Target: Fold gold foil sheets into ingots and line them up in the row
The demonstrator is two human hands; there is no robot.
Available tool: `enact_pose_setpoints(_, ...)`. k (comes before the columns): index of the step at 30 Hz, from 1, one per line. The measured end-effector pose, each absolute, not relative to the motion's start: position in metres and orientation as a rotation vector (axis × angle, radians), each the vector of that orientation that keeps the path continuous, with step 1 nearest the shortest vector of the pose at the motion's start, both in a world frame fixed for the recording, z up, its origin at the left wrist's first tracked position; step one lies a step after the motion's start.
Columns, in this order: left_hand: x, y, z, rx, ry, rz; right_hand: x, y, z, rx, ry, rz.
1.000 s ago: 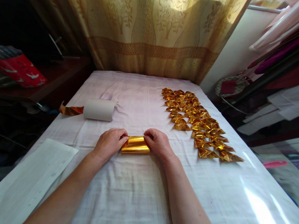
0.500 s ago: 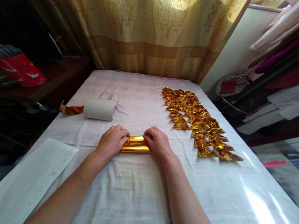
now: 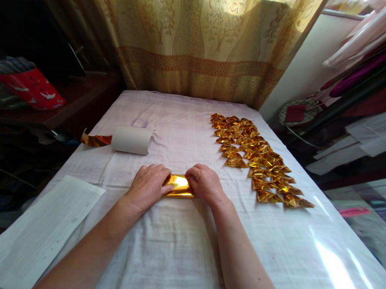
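Note:
A folded strip of gold foil paper point(image 3: 179, 186) lies on the white cloth point(image 3: 175, 246) covering the table. My left hand point(image 3: 149, 185) lies over its left end with curled fingers pressing down. My right hand point(image 3: 204, 184) pinches the right end. To the right, rows of several folded gold foil pieces point(image 3: 259, 162) run away from me along the cloth.
A white roll point(image 3: 131, 140) with a gold foil tail lies at the left. A white printed sheet point(image 3: 38, 231) rests on the near left corner. A patterned curtain point(image 3: 200, 42) hangs behind the table. Dark shelves with a red package point(image 3: 32, 92) stand left; clutter fills the right.
My two hands have drawn closer together over the gold foil, so less of it shows between them. The left hand slid right onto the foil.

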State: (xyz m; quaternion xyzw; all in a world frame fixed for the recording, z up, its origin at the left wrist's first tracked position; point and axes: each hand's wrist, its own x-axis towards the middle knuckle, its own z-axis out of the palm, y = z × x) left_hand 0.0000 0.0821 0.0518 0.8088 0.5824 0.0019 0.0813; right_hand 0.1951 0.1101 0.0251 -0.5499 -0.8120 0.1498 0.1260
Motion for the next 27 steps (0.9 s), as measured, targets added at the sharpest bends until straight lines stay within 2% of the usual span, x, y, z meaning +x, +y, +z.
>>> enact_pose_setpoints(7,0.002,0.081,0.049,2.406,1.765,0.003,0.178,0.102,0.031,-1.435,-2.343,0.468)
enact_pose_setpoints(17,0.002,0.077,0.057,2.411,1.737,-0.064,0.175,0.094,0.018,-1.475,-2.3,0.64)
enact_pose_setpoints(27,0.003,0.069,0.06,2.417,1.71,-0.089,0.176,0.073,0.014,-1.437,-2.296,0.491)
